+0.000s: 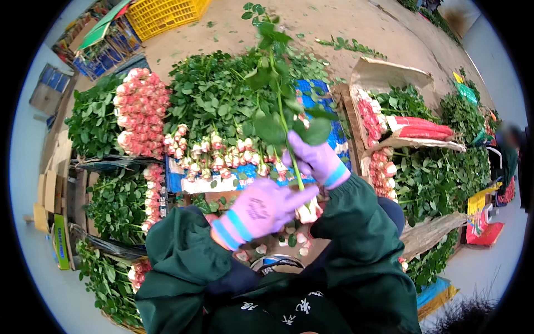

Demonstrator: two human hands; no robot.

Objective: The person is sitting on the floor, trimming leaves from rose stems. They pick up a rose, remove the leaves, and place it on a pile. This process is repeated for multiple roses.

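Observation:
My right hand (313,160), in a lilac glove with a blue cuff band, grips the green stem of a single long rose (278,94). The stem points away from me, its leaves spread above the hand. Toward my body hangs its pale bloom (308,213), partly hidden. My left hand (265,206), in a matching glove that bears writing, lies at the neck of the bloom with the index finger stretched across it. Whether those fingers pinch the flower is hidden. Just beyond both hands, pink-and-white roses (221,158) lie heaped on a blue printed sheet (329,131).
Stacked rose bunches (142,112) stand at left. On the right, more roses (377,171) lie beside a cardboard wrap (388,73) and a red-wrapped bundle (421,128). A yellow crate (164,18) sits at the back. Fallen petals (302,242) lie near my lap. Another person (509,154) is at far right.

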